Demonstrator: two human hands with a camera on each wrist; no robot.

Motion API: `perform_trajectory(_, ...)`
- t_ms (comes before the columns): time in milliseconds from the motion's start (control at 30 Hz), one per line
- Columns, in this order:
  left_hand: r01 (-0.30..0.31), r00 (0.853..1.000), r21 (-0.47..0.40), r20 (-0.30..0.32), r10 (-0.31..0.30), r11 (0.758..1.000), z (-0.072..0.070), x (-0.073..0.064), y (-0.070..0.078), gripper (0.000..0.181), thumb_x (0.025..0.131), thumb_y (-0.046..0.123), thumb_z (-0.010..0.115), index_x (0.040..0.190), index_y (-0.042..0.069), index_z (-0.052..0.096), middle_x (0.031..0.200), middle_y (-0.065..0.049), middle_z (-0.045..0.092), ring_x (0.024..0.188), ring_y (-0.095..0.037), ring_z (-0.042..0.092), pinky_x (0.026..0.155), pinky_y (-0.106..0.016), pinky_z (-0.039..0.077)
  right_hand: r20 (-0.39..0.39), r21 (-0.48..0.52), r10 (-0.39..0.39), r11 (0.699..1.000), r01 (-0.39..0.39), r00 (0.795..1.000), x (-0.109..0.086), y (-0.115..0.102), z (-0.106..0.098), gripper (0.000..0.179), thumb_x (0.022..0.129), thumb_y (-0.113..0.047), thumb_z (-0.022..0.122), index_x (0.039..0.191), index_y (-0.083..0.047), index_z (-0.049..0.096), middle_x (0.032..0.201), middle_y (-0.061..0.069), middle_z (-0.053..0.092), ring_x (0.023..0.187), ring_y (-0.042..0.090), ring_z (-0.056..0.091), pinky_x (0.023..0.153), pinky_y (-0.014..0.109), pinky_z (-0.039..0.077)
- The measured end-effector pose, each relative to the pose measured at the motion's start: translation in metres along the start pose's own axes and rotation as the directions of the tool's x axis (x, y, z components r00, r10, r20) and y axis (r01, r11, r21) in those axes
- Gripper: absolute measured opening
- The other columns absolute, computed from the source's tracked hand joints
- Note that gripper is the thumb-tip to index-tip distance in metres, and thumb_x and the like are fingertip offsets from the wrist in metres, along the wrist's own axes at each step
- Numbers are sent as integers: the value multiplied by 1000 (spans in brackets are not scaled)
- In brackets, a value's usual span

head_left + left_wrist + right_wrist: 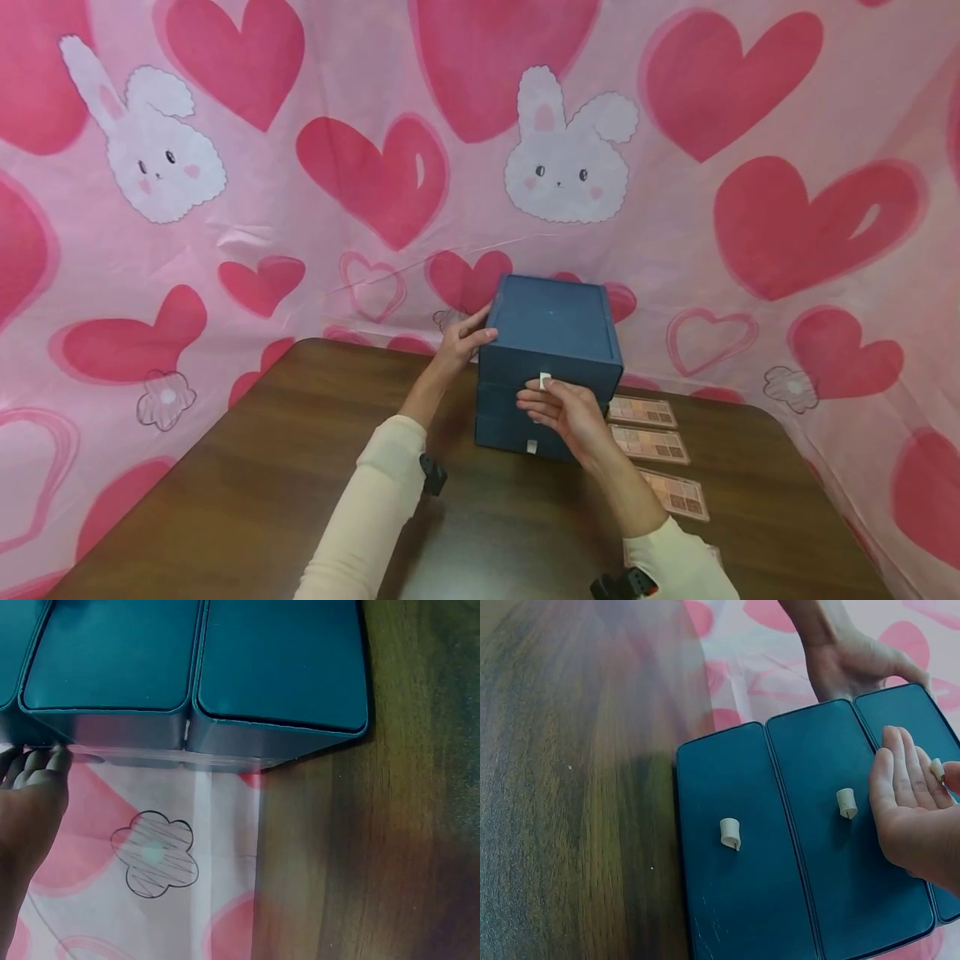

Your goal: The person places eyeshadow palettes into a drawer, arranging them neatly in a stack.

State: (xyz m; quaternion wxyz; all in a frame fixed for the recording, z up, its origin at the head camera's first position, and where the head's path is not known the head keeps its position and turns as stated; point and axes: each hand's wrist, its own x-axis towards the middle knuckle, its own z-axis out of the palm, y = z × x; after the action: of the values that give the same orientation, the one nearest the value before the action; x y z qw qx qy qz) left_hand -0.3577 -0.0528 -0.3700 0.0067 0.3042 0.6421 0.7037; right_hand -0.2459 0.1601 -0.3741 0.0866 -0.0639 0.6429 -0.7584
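A dark blue three-drawer box (555, 321) stands on the table, each drawer front with a small pale pull tab. My right hand (568, 410) pinches the top drawer's tab (544, 380) between thumb and index finger, the other fingers extended in front of the box. The middle tab (846, 802) and the bottom tab (730, 833) show in the right wrist view. Against the box's left side lies my left hand (459, 342), its fingers fairly straight along the upper wall and its thumb at the top edge. All the drawers look closed.
Several eyeshadow palettes (649, 444) lie in a column on the brown table (247, 492), right of the box and partly behind my right forearm. A pink cloth (360, 75) with hearts and rabbits hangs behind the table.
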Motion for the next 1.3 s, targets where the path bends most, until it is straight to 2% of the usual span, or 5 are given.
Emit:
perform_trajectory(300, 4, 999, 37, -52, -2, 999, 0, 1, -2, 68, 92, 20, 53, 157, 6, 37, 158, -23, 43, 141, -43, 47, 118, -53, 39, -13, -5, -31, 1000, 31, 999, -2, 3, 2, 38, 108, -23, 42, 119, 6, 63, 91, -8, 79, 92, 7, 76, 88, 22, 59)
perform_trajectory(633, 13, 996, 67, -87, -7, 998, 1, 0, -1, 67, 92, 21, 53, 156, 7, 39, 157, -23, 44, 140, -43, 48, 117, -52, 41, -26, -27, -33, 999, 32, 999, -8, 4, 6, 44, 108, -22, 40, 126, 13, 58, 95, -7, 80, 94, 8, 76, 92, 24, 59)
perform_trajectory(867, 11, 997, 78, -79, -5, 997, 1, 3, -2, 65, 94, 13, 51, 156, 1, 35, 155, -27, 44, 138, -45, 50, 116, -47, 43, -55, -12, -18, 1000, 17, 998, -15, 7, 9, 40, 108, -23, 42, 122, 9, 62, 94, -6, 80, 94, 9, 76, 91, 25, 60)
perform_trajectory(1067, 7, 994, 136, -110, 8, 991, 1, 1, -4, 64, 94, 18, 52, 155, 4, 39, 155, -23, 46, 136, -39, 53, 116, -44, 44, -30, -12, -22, 1000, 22, 999, -23, 10, 11, 42, 108, -25, 42, 123, 10, 61, 96, -6, 80, 95, 9, 76, 92, 25, 59)
perform_trajectory(1300, -30, 994, 64, -99, 36, 998, 4, 1, -3, 65, 93, 20, 54, 155, 5, 41, 149, -27, 52, 128, -39, 59, 108, -36, 52, -34, -4, -34, 999, 34, 999, -28, 10, 14, 42, 108, -25, 42, 122, 11, 60, 96, -6, 80, 96, 10, 76, 92, 26, 59)
